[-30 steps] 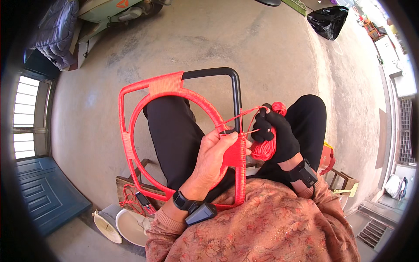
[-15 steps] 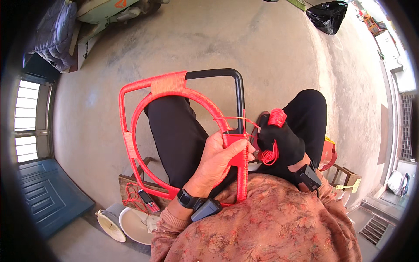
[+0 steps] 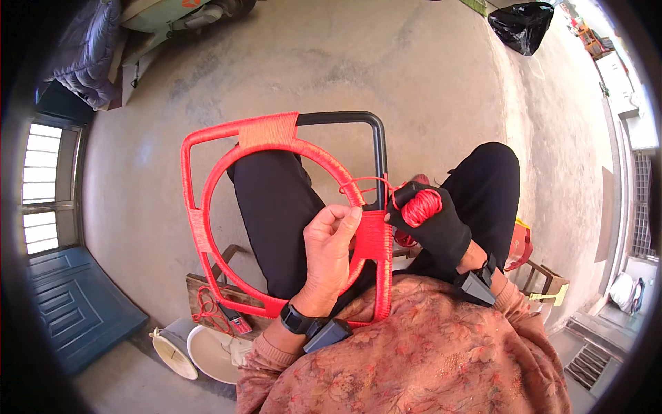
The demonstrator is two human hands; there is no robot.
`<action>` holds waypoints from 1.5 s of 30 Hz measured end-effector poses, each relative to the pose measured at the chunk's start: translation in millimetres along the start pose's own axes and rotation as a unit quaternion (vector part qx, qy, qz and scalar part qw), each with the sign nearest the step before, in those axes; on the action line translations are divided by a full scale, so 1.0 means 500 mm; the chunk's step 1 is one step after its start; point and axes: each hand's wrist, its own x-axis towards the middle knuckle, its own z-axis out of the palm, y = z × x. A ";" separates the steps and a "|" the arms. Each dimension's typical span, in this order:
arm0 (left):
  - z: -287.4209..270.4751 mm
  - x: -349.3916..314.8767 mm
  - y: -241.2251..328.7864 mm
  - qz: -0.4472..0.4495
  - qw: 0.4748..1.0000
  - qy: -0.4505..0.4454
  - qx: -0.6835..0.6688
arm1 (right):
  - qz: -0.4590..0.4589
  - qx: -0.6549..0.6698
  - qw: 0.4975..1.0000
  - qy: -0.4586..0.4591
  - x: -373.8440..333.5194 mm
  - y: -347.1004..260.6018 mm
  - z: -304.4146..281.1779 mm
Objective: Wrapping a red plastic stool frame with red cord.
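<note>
Pinch grip, left hand [image 3: 325, 252]: thumb and index closed on frame [image 3: 267, 129] at ring's [image 3: 329, 163] 3 o'clock; can't tell if cord is between the tips. Right hand [image 3: 447, 233], in black fingerless glove, closed around cord hank [image 3: 422, 208], just beyond frame's 3 o'clock edge; fingertips beside that edge, contact unclear.

Clock below = from frame centre. Frame sits upright-ish over the lap, 6 o'clock edge up against the shirt [image 3: 414, 345]. Its 9-to-12 edges project past the left leg [image 3: 272, 200] over concrete floor [image 3: 414, 76], which spreads from 10 to 1. Left leg shows through the ring; right leg [image 3: 493, 183] is at 3, behind the glove. Bench [image 3: 195, 286] is near the frame's 7-8 corner.

Frame: square outline, rounded corners, round ring inside. Bare run from 12 to 3 is smooth black tube. Rest is wrapped in glossy red cord, turns tight and parallel, ribbed look. Hank is a bundled oval coil. Bench is brown wood; shirt is rust-coloured, patterned.

Counts: 1 frame, 1 ring, 3 wrapped webs plain at 12, 3, 9; area at 6 partly hidden by forearm. 1 hank, 1 loose strand [image 3: 369, 179] from ring across black tube to glove. At 7: 1 phone [image 3: 236, 320], 1 red cord tangle [image 3: 205, 303], 2 pale tubs [image 3: 215, 357]. At 2: 1 black plastic bag [image 3: 521, 29].
</note>
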 end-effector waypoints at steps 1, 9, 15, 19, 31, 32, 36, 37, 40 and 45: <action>-0.003 0.001 -0.002 -0.004 1.000 0.001 0.001 | 0.003 0.002 1.000 0.001 0.000 -0.001 -0.001; -0.014 0.002 -0.021 -0.020 0.999 0.003 0.036 | 0.037 -0.038 0.998 -0.026 -0.009 0.026 -0.005; 0.040 0.003 0.009 -0.019 0.999 -0.025 -0.004 | 0.157 0.189 0.969 -0.014 0.003 0.010 -0.018; 0.021 0.005 -0.001 -0.046 0.996 -0.076 0.020 | 0.149 0.219 0.964 -0.003 0.002 0.011 -0.033; 0.019 0.002 0.010 0.013 0.997 -0.070 0.008 | 0.067 0.060 0.996 -0.008 -0.047 -0.004 -0.052; 0.019 0.002 0.009 0.011 0.997 -0.072 0.000 | 0.089 0.097 0.991 0.012 -0.052 -0.008 -0.051; 0.016 -0.001 0.002 0.037 0.998 -0.054 0.005 | 0.109 0.162 0.981 0.010 -0.062 0.016 -0.067; 0.021 -0.004 0.004 0.037 0.998 -0.054 0.006 | 0.109 0.162 0.981 0.010 -0.064 0.014 -0.068; 0.036 -0.009 0.014 0.064 0.997 -0.024 -0.021 | 0.088 0.106 0.990 0.003 -0.069 0.001 -0.072; 0.019 -0.007 0.010 0.022 0.997 -0.078 -0.008 | 0.058 0.153 0.986 0.038 -0.092 0.040 -0.100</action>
